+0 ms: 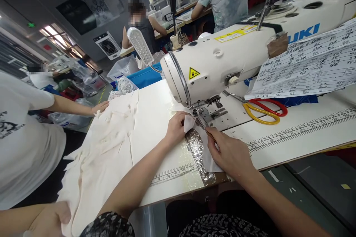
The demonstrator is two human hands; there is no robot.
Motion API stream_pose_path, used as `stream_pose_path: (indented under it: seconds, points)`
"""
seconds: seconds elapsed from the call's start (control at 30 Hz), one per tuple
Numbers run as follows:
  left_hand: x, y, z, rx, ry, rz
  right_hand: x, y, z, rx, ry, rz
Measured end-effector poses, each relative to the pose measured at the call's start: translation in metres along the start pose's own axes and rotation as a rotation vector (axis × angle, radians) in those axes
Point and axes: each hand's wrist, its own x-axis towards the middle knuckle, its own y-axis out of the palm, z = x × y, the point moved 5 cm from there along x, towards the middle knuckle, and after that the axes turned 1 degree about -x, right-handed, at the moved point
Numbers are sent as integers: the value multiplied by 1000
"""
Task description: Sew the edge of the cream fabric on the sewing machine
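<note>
At the needle area of the white sewing machine (219, 59), my left hand (175, 129) is closed on the edge of a small white fabric piece (189, 123). My right hand (230, 153) is closed just to the right of it. From its fingertips a slim metal tool, which looks like tweezers (200, 123), points at the presser foot (198, 112). More of the white fabric hangs below the right fingers, over a strip of shiny clear tape (197, 148) on the table. The fingertips of my left hand are partly hidden by fabric.
Scissors (263, 113) with red and yellow handles lie behind my right hand. A handwritten sheet (308, 66) leans on the machine. Cream fabric (102, 144) covers the table's left end, where a co-worker's hands (51, 218) touch it. A printed ruler (300, 127) runs along the front.
</note>
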Motion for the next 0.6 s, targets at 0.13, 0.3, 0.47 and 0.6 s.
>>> stream_pose_path:
  seconds: [0.13,0.3,0.47,0.6]
  points:
    - [0,0,0,-10,-19,10,0,0,0,-7,-10,-22]
    - [0,0,-1,-42,-34,-5,1,0,2,-56,-21,-51]
    - [1,1,0,-51,-29,0,2,-1,3,-81,-46,-83]
    - [2,1,2,-53,-40,8,3,-2,2,-106,-44,-75]
